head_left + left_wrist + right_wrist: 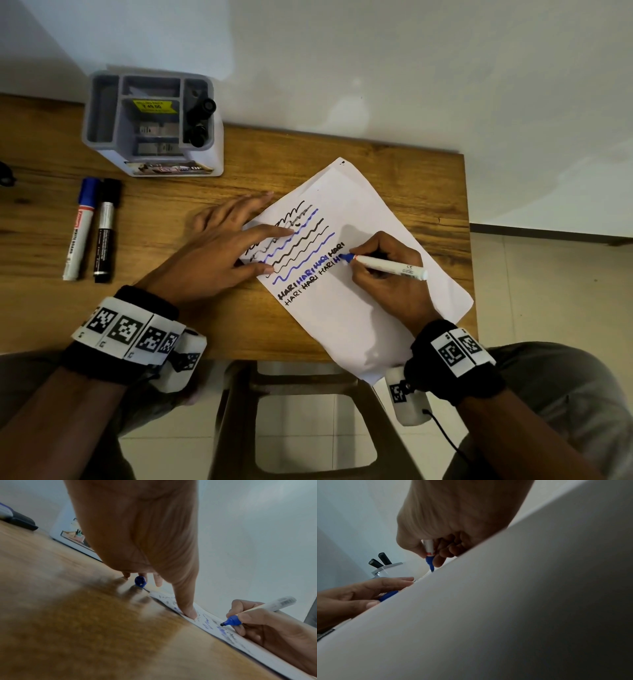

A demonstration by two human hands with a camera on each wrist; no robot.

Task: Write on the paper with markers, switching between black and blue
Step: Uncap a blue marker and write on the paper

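A white paper (363, 318) lies slanted on the wooden table (171, 325), covered with black and blue wavy lines and rows of "HARI". My right hand (383, 274) grips an uncapped blue marker (387, 265), its tip touching the paper at the end of the second row. My left hand (236, 246) lies spread flat, fingers straight, pressing the paper's left edge. In the left wrist view a blue cap (140, 581) sits under those fingers, and the thumb (188, 609) presses the paper (214, 628). The right wrist view shows the marker (429, 555) and the cap (388, 596).
A capped blue whiteboard marker (80, 229) and a capped black marker (106, 226) lie side by side at the table's left. A grey desk organizer (214, 161) stands at the back left with two black markers (200, 116) in it. The table's right edge runs close to the paper.
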